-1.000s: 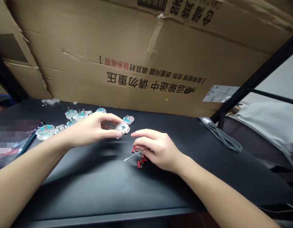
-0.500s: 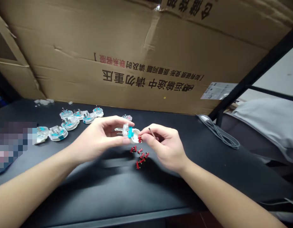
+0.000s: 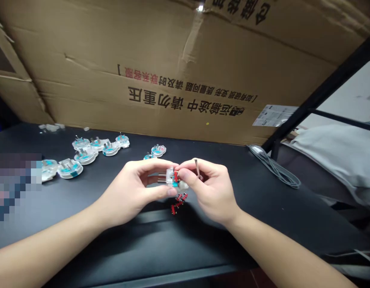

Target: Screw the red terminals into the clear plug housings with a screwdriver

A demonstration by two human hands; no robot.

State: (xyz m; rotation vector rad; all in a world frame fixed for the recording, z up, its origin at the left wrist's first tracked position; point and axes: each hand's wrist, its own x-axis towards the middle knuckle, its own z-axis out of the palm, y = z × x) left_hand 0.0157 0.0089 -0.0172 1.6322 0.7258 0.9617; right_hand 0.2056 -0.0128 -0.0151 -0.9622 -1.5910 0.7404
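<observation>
My left hand [image 3: 137,188] pinches a clear plastic plug body [image 3: 172,179] with a teal insert and metal prongs, held just above the black table [image 3: 119,240]. My right hand [image 3: 206,188] pinches a small red piece against the plug with thumb and forefinger, and a thin metal tool [image 3: 197,168] sticks up between its fingers. A little pile of red pieces [image 3: 178,201] lies on the table right beneath both hands.
Several more clear-and-teal plugs [image 3: 91,150] lie in a cluster at the left rear, and one [image 3: 157,151] behind my hands. A big cardboard box [image 3: 179,68] walls the table's back. A grey cable [image 3: 273,166] lies at the right by a black frame post [image 3: 311,100].
My left hand lifted the plug off the table and brought it toward me. My right hand left the red pile with one red piece and the tool, and now meets the plug.
</observation>
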